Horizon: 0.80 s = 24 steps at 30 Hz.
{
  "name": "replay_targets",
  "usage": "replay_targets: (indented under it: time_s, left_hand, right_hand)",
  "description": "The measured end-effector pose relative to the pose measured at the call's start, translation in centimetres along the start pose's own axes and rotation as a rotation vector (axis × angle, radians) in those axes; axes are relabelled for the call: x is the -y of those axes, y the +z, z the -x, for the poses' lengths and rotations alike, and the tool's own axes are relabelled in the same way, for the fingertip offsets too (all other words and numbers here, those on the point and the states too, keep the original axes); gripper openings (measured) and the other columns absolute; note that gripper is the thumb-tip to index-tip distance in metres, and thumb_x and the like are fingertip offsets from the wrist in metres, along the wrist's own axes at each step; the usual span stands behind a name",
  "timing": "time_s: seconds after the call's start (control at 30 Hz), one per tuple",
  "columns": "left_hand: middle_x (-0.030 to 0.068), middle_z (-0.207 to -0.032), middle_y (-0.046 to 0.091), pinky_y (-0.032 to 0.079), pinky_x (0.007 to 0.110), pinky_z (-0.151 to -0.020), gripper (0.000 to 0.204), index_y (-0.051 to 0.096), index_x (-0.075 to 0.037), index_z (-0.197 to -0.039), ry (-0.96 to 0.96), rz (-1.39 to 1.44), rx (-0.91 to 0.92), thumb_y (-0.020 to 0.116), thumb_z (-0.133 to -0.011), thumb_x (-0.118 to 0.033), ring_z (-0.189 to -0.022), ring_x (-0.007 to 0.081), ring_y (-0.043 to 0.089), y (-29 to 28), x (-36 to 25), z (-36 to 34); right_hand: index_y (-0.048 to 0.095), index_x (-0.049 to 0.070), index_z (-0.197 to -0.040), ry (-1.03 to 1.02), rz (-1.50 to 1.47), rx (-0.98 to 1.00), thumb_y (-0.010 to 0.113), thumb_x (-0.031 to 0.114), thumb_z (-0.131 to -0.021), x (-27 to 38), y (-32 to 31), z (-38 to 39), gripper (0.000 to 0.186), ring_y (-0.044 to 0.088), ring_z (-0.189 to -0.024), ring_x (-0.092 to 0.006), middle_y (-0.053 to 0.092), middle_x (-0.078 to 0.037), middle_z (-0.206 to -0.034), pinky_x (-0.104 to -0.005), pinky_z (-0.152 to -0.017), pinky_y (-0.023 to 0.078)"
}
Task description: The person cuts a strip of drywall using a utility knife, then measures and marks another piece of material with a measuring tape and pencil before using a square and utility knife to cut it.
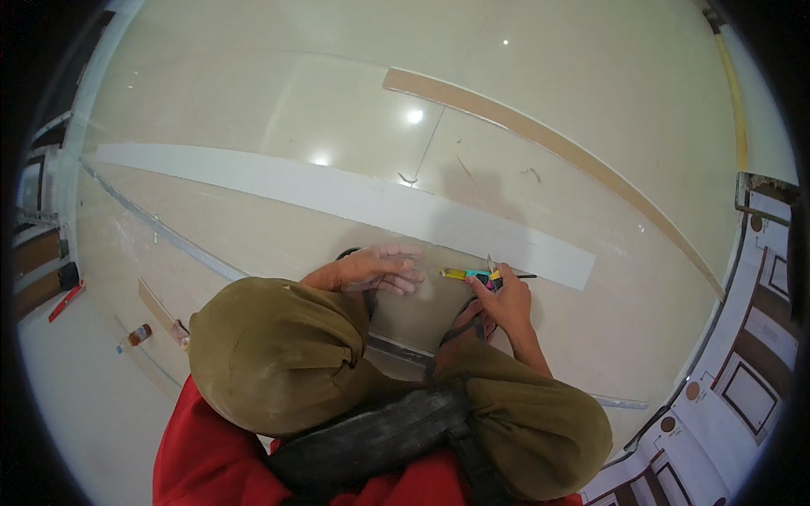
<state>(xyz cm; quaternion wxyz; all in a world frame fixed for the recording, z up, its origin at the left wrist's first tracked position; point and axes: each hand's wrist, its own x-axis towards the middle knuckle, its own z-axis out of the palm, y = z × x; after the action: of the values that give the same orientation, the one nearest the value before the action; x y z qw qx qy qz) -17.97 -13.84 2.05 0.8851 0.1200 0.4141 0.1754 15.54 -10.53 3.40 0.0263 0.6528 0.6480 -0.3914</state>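
I am squatting on a tiled floor. My right hand [506, 299] is closed around what looks like a utility knife [483, 276], with teal, yellow and black parts and a small pointed blade-like tip rising above the fingers. A yellow end sticks out to the left and a thin dark rod to the right; whether these belong to the same tool I cannot tell. Left of it, my left hand [384, 268] hovers with its fingers apart and nothing in them. Just beyond both hands lies a long white strip [363, 198], flat on the floor.
A long brown strip [523, 126] lies farther off, with thin curled scraps nearby. A grey metal strip [181, 240] runs behind my legs. To the left are a small bottle [135, 336] and a red tool [67, 301]. Printed white-and-brown panels [742, 371] line the right side.
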Motion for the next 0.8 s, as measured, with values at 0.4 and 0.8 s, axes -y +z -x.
replay_targets:
  time_s: [0.4, 0.8]
  left_hand:
    - [0.0158, -0.149, 0.063, 0.056, 0.038, -0.106, 0.063, 0.044, -0.007, -0.160, 0.008, 0.229, 0.167, 0.063, -0.110, -0.040, -0.125, 0.0243, 0.068, 3.1, -0.3, -1.5]
    - [0.0120, -0.120, 0.073, 0.059, 0.034, -0.084, 0.051, 0.066, -0.003, -0.130, 0.586, -0.110, -0.789, 0.078, -0.098, -0.042, -0.104, 0.0193, 0.071, -5.4, 3.0, 9.9]
  right_hand:
    - [0.065, 0.004, -0.132, -0.306, -0.489, 0.180, 0.091, 0.011, -0.084, 4.6, -2.3, 1.0, 0.055, 0.076, -0.096, -0.0220, 0.075, -0.010, -0.112, -0.0379, -0.088, 0.060]
    - [0.056, -0.003, -0.147, -0.508, 0.274, 0.110, 0.070, -0.003, -0.096, 0.6, -23.9, -10.0, 0.053, 0.067, -0.108, -0.0237, 0.069, -0.014, -0.122, -0.0345, -0.092, 0.057]
